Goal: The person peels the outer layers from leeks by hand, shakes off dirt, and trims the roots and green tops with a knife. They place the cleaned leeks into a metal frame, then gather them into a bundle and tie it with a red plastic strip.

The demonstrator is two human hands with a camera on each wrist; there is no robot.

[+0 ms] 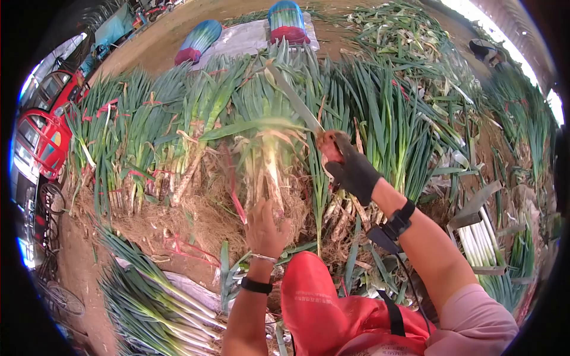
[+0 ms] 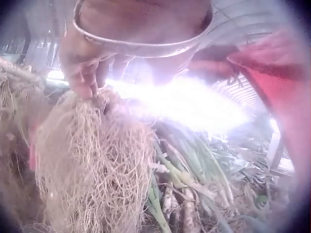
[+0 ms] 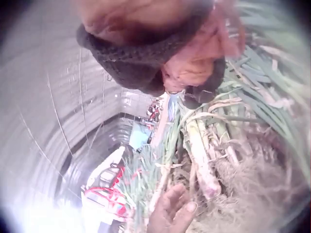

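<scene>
My right hand (image 1: 354, 169), in a dark glove, grips a long-bladed knife (image 1: 295, 99); its blade points up and left over the leek leaves. Low at the centre, my bare left hand (image 1: 267, 228) reaches toward the root end of a pale leek (image 1: 271, 169), thumb apart from the fingers in the right wrist view. That leek stands before a bundle of leeks, a loose leaf drooping across its top. In the left wrist view, the left fingertips (image 2: 86, 90) are right at the top of a thick mass of roots (image 2: 97, 165).
Bundled leeks (image 1: 130, 142) with red ties stand in a row to the left. Cleaned leeks (image 1: 172, 308) lie at the lower left, and more white stems (image 1: 480, 240) rest in a metal frame (image 1: 475, 204) at right. Two wrapped bundles (image 1: 288, 24) sit behind. A red vehicle (image 1: 50, 136) stands far left.
</scene>
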